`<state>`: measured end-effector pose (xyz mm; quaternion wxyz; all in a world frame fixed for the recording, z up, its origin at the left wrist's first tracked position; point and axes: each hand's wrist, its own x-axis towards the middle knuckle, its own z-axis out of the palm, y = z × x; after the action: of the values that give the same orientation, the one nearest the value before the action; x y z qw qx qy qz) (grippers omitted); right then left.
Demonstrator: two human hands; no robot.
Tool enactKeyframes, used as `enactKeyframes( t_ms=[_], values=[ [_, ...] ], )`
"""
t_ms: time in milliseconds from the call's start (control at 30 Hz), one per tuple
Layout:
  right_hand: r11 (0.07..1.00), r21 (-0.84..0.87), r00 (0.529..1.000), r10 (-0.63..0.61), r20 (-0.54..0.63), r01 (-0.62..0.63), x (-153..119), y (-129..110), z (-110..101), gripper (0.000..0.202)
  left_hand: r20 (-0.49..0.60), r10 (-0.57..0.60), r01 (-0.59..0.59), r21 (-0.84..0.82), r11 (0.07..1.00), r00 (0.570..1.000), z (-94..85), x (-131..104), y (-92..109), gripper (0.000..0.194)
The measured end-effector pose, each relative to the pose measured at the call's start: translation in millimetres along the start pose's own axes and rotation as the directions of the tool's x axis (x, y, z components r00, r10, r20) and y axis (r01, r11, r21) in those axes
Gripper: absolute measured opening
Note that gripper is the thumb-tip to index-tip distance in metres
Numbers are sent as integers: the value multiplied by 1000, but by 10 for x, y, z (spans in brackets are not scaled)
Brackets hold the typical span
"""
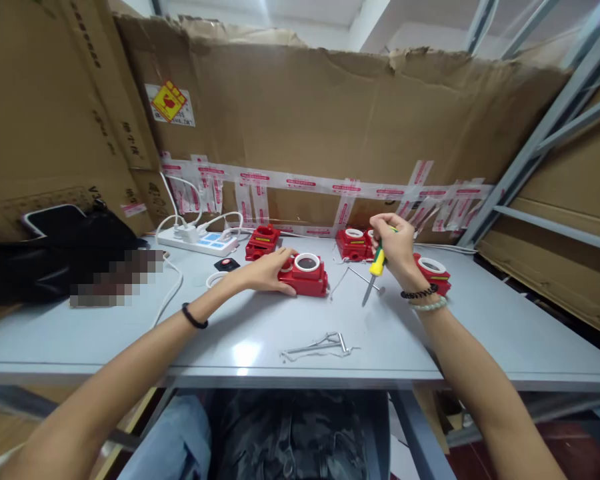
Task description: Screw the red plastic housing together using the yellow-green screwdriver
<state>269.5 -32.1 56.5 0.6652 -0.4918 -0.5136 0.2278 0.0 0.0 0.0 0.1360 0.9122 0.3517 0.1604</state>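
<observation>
My left hand (269, 272) grips the left end of a red housing (314, 285) lying on the table, thumb in front and fingers behind. The housing carries a white ring (307, 262) around a dark round window. My right hand (399, 241) is closed around the green and yellow handle of a screwdriver (377, 265). Its metal shaft points down and left, to the right of the held housing. Behind the shaft lies a thin metal rod piece (364, 277). Another red housing (433, 275) with a white ring is partly hidden behind my right wrist.
More red housings, one at back left (263, 241) and others at back right (351, 247), stand before the cardboard wall (300, 113). Metal rod parts (320, 347) lie near the front edge. At left are a black square piece (227, 265), a power strip (205, 241) and a phone (55, 219).
</observation>
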Motion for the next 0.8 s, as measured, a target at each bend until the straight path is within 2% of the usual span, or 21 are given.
enactKeyframes(
  t_ms=[100,167,300,400,467,533,600,733,800],
  values=[
    [986,152,997,71,-9,-69,-46,-16,44,14,-41,-56,54,-45,998,998,-91,-205,-75,80],
    [959,250,991,131,31,-135,-83,-35,65,17,-50,-85,81,-65,995,995,-155,-310,-90,83],
    [956,248,985,134,108,-157,-157,-75,87,19,-120,-52,43,-78,996,991,-293,-441,-77,79],
    [977,200,997,59,58,-69,-197,-79,99,14,-215,-32,6,-121,993,976,-370,-480,-63,77],
    [987,152,999,-50,-17,52,-220,-67,111,11,-264,-46,10,-134,991,963,-387,-482,-66,79],
    [982,73,983,-171,-60,175,-250,-49,132,19,-295,-57,20,-127,992,954,-375,-469,-84,80],
    [972,-9,972,-233,-34,233,-291,-30,164,26,-310,-62,25,-123,992,949,-342,-451,-112,79],
    [972,-93,972,-206,114,217,-385,19,237,34,-321,-69,31,-121,992,944,-284,-427,-150,77],
    [957,-153,959,-220,179,248,-426,36,255,34,-343,-68,30,-116,993,937,-277,-427,-146,78]
  ],
)
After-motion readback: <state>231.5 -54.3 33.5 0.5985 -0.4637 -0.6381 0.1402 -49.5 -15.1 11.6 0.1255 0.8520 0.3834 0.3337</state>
